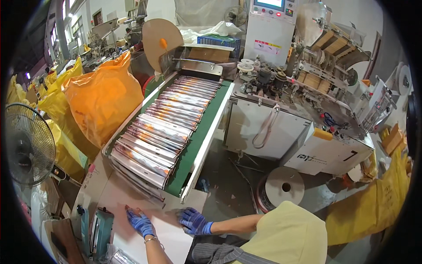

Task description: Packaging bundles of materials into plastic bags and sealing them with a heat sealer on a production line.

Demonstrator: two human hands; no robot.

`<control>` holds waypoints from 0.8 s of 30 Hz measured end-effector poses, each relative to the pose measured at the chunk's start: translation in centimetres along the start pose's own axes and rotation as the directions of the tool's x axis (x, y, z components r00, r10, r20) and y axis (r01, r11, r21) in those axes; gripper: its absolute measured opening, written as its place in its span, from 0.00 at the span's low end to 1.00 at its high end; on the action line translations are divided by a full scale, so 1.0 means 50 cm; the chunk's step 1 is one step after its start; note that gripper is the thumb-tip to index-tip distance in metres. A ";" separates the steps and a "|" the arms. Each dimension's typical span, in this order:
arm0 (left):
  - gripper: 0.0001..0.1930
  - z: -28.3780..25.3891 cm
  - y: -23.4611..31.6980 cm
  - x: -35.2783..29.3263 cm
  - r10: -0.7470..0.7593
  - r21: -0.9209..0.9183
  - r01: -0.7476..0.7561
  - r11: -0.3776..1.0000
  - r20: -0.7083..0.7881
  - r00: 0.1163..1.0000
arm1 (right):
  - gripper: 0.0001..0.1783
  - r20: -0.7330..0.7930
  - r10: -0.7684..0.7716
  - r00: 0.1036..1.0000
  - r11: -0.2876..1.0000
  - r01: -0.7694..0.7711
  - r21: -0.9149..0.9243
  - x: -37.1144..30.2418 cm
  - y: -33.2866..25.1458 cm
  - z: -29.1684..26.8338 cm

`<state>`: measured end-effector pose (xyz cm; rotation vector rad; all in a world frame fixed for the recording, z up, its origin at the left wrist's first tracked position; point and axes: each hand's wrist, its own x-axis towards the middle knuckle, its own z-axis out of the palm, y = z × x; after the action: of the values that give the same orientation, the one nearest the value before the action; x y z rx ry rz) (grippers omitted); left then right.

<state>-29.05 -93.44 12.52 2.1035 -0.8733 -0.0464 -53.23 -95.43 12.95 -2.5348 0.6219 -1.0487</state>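
My left hand [140, 223], in a blue striped glove with bare fingertips, rests on the pale tabletop [169, 233] with its fingers stretched out. My right hand [193, 221], gloved alike, lies flat on the same top near its right edge, fingers apart. Neither hand holds anything. Just beyond them is the end of a green conveyor belt [195, 154]. A long overlapping row of flat, shiny printed packets [154, 145] covers the belt, and several at the near end hang over the table. Left of my left hand sits a teal bench tool [102, 231], perhaps a bag sealer.
A black fan [30, 145] stands at the far left, beside an orange sack [103, 99] and yellow sacks [66, 154]. At right are a large machine [268, 127] with a lit control panel [270, 22], a big reel [285, 188] on the floor, and yellow sacking [365, 215].
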 end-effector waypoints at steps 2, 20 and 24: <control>0.26 -0.003 0.027 -0.003 -0.013 -0.042 0.012 0.999 -0.005 1.000 | 0.20 0.005 0.002 1.000 1.000 -0.002 -0.001 -0.001 0.006 -0.002; 0.28 -0.014 0.043 0.000 -0.105 0.361 0.067 0.930 0.088 0.991 | 0.30 -0.050 -0.504 0.862 0.745 0.463 0.480 0.266 -0.028 -0.203; 0.28 -0.010 0.055 0.006 -0.056 0.271 0.054 0.961 -0.002 0.998 | 0.28 -0.284 -0.137 0.949 0.986 0.104 -0.127 0.533 0.256 -0.255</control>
<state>-30.23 -94.41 14.90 2.3837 -0.8639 0.0398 -49.02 -121.55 31.32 -2.5595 0.6218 -1.4901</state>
